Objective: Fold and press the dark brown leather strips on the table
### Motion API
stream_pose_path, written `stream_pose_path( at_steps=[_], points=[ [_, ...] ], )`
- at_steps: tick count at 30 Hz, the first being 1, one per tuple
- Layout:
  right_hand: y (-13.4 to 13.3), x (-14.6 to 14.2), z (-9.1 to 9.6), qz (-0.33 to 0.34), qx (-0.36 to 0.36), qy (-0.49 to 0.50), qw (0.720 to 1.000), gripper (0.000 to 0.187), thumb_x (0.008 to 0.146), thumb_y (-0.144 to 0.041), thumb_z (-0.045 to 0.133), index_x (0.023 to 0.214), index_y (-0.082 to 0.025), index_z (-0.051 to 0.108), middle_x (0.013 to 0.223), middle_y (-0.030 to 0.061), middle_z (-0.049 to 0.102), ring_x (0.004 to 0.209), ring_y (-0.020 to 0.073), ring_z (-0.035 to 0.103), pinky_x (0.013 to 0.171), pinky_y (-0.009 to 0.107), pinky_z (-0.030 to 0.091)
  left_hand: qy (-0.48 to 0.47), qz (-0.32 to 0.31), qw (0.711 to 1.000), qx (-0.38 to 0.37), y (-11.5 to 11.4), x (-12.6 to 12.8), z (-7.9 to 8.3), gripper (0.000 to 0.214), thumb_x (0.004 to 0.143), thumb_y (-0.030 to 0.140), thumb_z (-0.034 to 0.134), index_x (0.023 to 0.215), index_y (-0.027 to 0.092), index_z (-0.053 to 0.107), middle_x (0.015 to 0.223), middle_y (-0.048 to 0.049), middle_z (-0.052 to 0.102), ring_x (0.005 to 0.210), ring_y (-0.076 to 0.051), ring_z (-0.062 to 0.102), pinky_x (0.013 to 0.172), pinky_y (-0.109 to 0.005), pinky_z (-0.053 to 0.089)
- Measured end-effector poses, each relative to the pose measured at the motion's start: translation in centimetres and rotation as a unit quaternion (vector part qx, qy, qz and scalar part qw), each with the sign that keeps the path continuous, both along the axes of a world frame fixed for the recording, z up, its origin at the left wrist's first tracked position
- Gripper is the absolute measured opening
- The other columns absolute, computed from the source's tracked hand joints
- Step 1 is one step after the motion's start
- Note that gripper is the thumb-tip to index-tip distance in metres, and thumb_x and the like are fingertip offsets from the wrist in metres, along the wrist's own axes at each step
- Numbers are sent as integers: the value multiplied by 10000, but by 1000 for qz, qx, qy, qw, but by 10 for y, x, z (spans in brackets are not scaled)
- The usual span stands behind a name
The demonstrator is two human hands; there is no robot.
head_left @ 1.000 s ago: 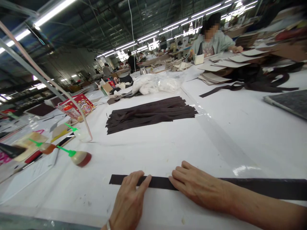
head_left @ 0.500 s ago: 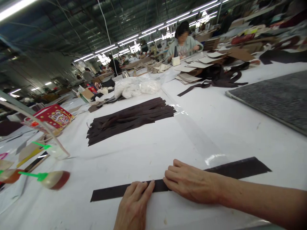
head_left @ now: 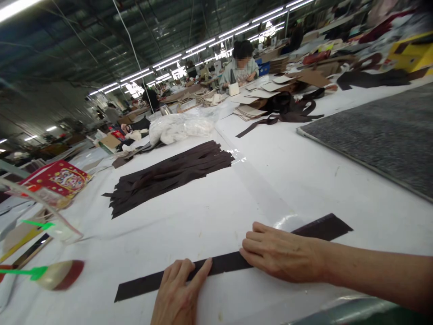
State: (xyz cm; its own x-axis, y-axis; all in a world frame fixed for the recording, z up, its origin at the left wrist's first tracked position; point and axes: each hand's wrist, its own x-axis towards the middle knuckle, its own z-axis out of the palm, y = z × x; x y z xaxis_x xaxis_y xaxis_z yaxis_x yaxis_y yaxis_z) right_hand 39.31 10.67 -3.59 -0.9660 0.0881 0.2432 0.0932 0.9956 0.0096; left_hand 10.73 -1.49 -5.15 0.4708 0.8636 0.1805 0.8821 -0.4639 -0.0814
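A long dark brown strip of leather-like material (head_left: 226, 263) lies slantwise on the white table, narrower at its left part than at its right end. My left hand (head_left: 177, 289) rests on the near edge of the strip. Its fingertips press down and the index finger stands apart from the others. Further right, my right hand (head_left: 275, 253) is closed over the strip with bent fingers, the thumb side hidden beneath. Beyond my hands lies a flat pile of similar dark strips (head_left: 169, 176).
On the left are a squeeze bottle with a green nozzle (head_left: 61, 274), a red patterned box (head_left: 64, 178) and a pale pole. A grey textured board (head_left: 372, 131) lies at the right. Plastic bags (head_left: 182, 128) and flat card pieces (head_left: 250, 110) are further back, where a person (head_left: 240, 67) works.
The view has shifted, so the table's contents sit further left. My hands are slightly further apart along the strip, and more strip shows between them.
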Motion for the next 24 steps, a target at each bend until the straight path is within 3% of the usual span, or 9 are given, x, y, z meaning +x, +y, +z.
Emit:
stream_pose_path(
  at_steps=[3,6,11,19,24],
  points=[
    [0,3,0,-3,4,-6,1000,151,940,-80,436,887,-125,569,802,29,489,713,171,416,695,322,282,-62,23,998,19,6,17,6,478,820,39,447,1240,227,576,990,-83,583,912,-211,580,782,-341,509],
    [0,1,2,-8,18,-9,1000,151,940,-77,438,886,-122,571,798,30,489,710,173,418,686,322,279,-141,25,990,-3,15,45,8,432,853,36,407,1222,191,569,1090,-104,583,977,-206,572,823,-327,506],
    [-1,3,3,-12,25,-9,1000,149,938,-86,441,877,-120,573,797,33,489,700,174,414,678,324,279,-212,-11,974,-76,25,77,-2,424,851,22,374,1222,128,549,980,-101,603,896,-207,563,798,-334,518],
    [2,26,2,-19,19,-9,1000,133,927,-77,453,917,-111,580,798,27,478,707,172,401,688,327,288,-132,-25,984,-114,24,74,-11,570,808,-9,413,1357,137,454,963,-86,577,888,-221,506,810,-359,511],
    [3,42,0,-20,28,12,999,140,917,-75,458,938,-107,592,778,32,485,700,174,402,683,334,280,-68,3,997,-48,25,85,-16,706,748,-62,389,1395,220,420,932,-67,531,838,-222,472,755,-380,494]
  ],
)
